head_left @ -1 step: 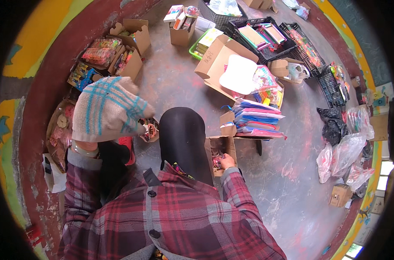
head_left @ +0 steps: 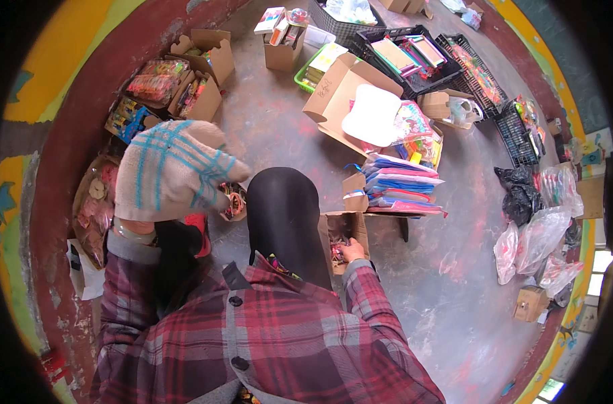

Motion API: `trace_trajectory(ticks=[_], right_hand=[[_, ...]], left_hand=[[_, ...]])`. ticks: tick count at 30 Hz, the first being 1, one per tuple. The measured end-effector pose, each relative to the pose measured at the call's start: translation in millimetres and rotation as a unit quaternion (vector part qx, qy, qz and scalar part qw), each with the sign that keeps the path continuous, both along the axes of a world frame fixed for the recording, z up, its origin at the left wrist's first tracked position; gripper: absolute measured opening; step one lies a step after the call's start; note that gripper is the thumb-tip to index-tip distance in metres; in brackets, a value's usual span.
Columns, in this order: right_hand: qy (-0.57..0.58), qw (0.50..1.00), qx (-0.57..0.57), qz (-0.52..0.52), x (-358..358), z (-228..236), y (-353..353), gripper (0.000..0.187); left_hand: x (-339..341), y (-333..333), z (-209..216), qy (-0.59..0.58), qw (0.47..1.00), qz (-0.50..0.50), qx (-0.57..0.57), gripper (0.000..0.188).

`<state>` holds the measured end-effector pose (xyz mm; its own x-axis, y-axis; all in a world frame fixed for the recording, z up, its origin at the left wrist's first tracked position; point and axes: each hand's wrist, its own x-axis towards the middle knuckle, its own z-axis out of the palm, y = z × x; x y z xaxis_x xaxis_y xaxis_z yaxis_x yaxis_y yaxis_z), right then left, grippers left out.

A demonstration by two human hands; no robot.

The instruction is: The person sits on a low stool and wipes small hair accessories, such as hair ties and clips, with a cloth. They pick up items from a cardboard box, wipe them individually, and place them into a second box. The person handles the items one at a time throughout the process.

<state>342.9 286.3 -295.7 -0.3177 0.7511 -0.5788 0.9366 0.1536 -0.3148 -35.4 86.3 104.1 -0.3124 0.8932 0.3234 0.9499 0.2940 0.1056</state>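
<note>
Striped cloth: a soft beige cloth piece with crossing turquoise stripes covers the left hand, only skin near the wrist showing below it.
Left fingers: hidden under the cloth; whether apart or together, I cannot tell.
Small box: an open brown cardboard box surrounds the fingers of the right hand.
Small pieces: tiny pink and dark mixed items lie in that box, at the right fingertips.
Right fingers: bent down among the pieces; whether clamped on one, I cannot tell.
Between the hands: a raised knee in black cloth.
Beyond the right hand: a stack of flat blue, white and red packets, just past the box.
Left of the left hand: a long cardboard box of pink goods.
Far right of the right hand: clear plastic bags.
</note>
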Motion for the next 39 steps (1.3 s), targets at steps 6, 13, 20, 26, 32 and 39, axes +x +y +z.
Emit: trace_trajectory(ticks=[6,13,20,26,32,39], right_hand=[[0.01,0.988,-0.075,-0.133,-6,-14,9,0.084],[-0.1,0.992,-0.027,-0.079,-28,-16,9,0.061],[-0.172,0.982,-0.053,-0.048,-37,-14,14,0.033],[-0.125,0.985,-0.034,0.112,24,-80,37,0.03],[0.227,0.945,-0.157,-0.176,59,6,23,0.022],[0.528,0.717,-0.301,-0.342,43,122,-5,0.029]], left_hand=[[1,24,-36,0.062,0.996,-0.037,-0.058,0.019],[-6,22,-45,0.095,0.993,-0.03,-0.057,0.021],[-4,12,-50,0.082,0.995,-0.032,-0.044,0.02],[-5,11,-43,0.045,0.998,-0.049,-0.009,0.017],[-2,-7,-40,-0.006,0.998,-0.045,0.041,0.015],[3,-17,-36,-0.021,0.995,-0.062,0.075,0.012]])
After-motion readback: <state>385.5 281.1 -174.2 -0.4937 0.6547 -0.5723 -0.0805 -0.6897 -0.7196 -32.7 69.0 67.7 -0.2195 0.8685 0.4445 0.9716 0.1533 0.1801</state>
